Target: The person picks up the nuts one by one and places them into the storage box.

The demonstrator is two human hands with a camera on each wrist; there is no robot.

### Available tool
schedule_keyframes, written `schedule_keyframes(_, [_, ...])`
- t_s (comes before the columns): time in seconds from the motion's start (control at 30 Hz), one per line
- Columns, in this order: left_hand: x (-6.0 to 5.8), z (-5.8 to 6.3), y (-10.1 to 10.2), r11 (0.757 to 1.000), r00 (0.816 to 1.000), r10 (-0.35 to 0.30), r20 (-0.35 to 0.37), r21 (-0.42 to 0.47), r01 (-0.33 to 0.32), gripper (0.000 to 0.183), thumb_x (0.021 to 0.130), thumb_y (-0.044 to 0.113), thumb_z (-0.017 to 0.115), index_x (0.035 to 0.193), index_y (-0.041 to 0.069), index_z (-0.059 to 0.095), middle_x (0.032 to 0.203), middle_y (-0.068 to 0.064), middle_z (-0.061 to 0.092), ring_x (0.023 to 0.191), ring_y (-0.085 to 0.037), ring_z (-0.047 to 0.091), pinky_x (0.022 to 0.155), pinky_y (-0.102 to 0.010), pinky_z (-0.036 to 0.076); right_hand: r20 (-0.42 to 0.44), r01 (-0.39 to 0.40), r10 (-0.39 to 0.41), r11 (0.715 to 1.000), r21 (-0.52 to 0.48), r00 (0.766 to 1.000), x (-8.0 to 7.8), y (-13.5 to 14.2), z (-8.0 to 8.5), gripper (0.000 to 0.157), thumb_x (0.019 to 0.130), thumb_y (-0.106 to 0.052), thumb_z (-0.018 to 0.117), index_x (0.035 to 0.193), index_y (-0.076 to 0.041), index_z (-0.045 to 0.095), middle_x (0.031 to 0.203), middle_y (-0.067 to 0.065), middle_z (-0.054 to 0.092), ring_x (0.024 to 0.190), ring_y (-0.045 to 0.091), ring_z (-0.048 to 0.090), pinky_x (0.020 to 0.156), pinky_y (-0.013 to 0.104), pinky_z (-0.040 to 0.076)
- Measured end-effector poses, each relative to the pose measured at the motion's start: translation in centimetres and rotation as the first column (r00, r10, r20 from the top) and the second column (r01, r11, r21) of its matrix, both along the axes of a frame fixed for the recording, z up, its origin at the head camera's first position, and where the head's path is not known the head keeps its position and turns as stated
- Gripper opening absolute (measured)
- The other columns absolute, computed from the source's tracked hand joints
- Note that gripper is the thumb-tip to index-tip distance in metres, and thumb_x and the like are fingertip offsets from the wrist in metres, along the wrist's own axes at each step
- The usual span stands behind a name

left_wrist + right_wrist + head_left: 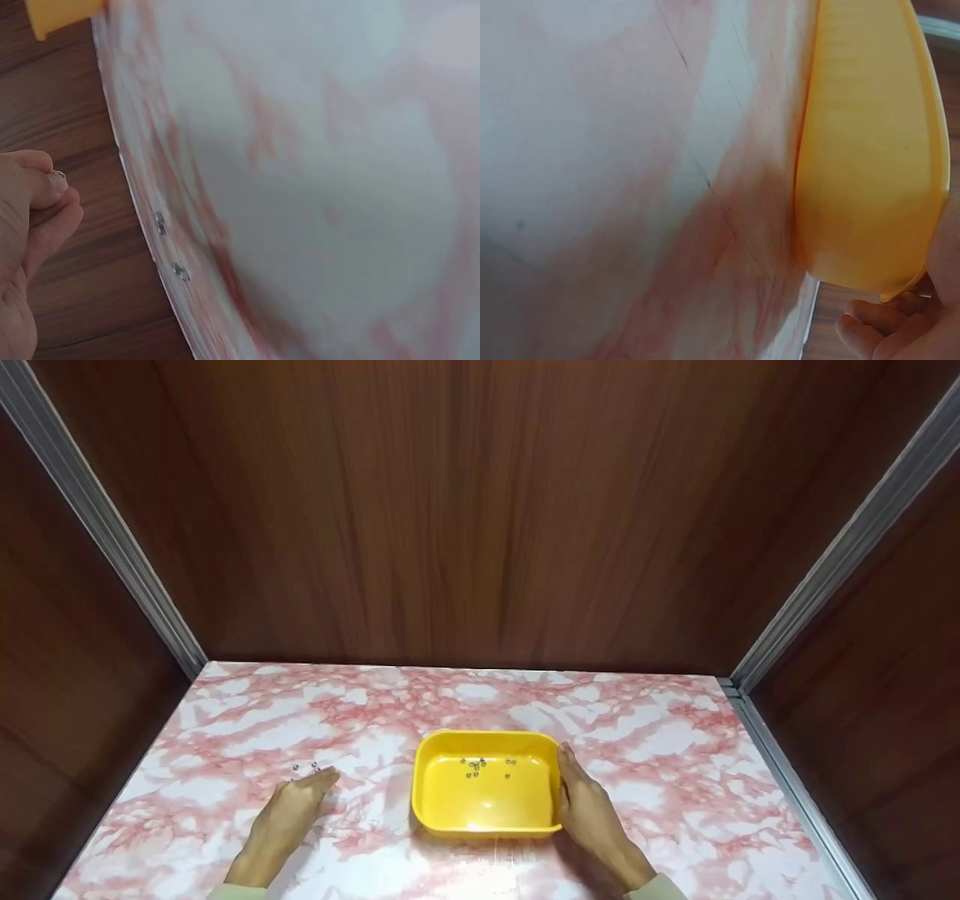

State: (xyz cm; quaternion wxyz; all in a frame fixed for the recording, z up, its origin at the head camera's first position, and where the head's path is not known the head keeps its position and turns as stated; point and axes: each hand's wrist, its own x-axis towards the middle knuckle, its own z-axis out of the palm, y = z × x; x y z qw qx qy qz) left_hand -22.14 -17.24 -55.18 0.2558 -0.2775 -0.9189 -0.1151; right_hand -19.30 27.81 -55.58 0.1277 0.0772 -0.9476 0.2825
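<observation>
A yellow plastic basin point(487, 831) stands on the table with several small round metal pieces point(476, 767) lying inside, mostly toward its far side. My right hand point(592, 806) holds the basin by its right side; in the right wrist view its fingers point(866, 330) show beside the basin's end, partly hidden by the rim. Left of the basin, my left hand point(289, 810) is just above the table, pinching one small round metal piece point(60, 177) between thumb and fingertips. More of these loose metal pieces point(296, 767) lie on the table just beyond that hand.
The table top point(375, 697) has a red and white marbled pattern. Brown wood-grain panels point(465, 510) enclose it at the back and both sides, with grey metal strips point(847, 525) at the corners.
</observation>
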Motion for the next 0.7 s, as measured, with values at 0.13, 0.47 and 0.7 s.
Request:
schedule_keyframes(0.13, [-0.3, 0.7, 1.3, 0.979, 0.988, 0.001, 0.154, 0.203, -0.032, 0.024, 0.085, -0.014, 0.075, 0.108, -0.007, 0.076, 0.108, -0.024, 0.078, 0.094, -0.036, 0.08, 0.078, -0.033, 0.068, -0.008, -0.006, 0.006, 1.0, 0.002, 1.0, 0.0, 0.1, 0.0, 0.052, 0.104, 0.005, 0.054, 0.153, 0.013, 0.04, 0.162, 0.032, 0.039, 0.147, 0.044, 0.048, 0.117, 0.053, 0.047])
schedule_keyframes(0.47, [-0.5, 2.1, 4.4, 0.823, 0.904, -0.057, 0.424, 0.532, -0.198, 0.02, 0.093, -0.01, 0.069, 0.111, -0.006, 0.078, 0.106, -0.027, 0.078, 0.08, -0.033, 0.081, 0.068, -0.021, 0.066, -0.037, 0.011, -0.011, 1.0, -0.005, 0.999, -0.1, 0.0, -0.1, 0.052, 0.104, 0.001, 0.055, 0.153, 0.011, 0.042, 0.161, 0.03, 0.042, 0.147, 0.042, 0.05, 0.118, 0.053, 0.047])
schedule_keyframes(0.7, [-0.5, 3.3, 6.2, 0.71, 0.86, -0.101, 0.5, 0.642, -0.29, 0.017, 0.094, -0.002, 0.073, 0.108, 0.001, 0.081, 0.108, -0.018, 0.081, 0.1, -0.031, 0.08, 0.08, -0.023, 0.067, -0.062, 0.012, -0.013, 1.0, -0.007, 0.998, 0.0, -0.1, -0.3, 0.051, 0.103, 0.003, 0.058, 0.151, 0.012, 0.045, 0.159, 0.03, 0.045, 0.145, 0.042, 0.051, 0.117, 0.053, 0.048])
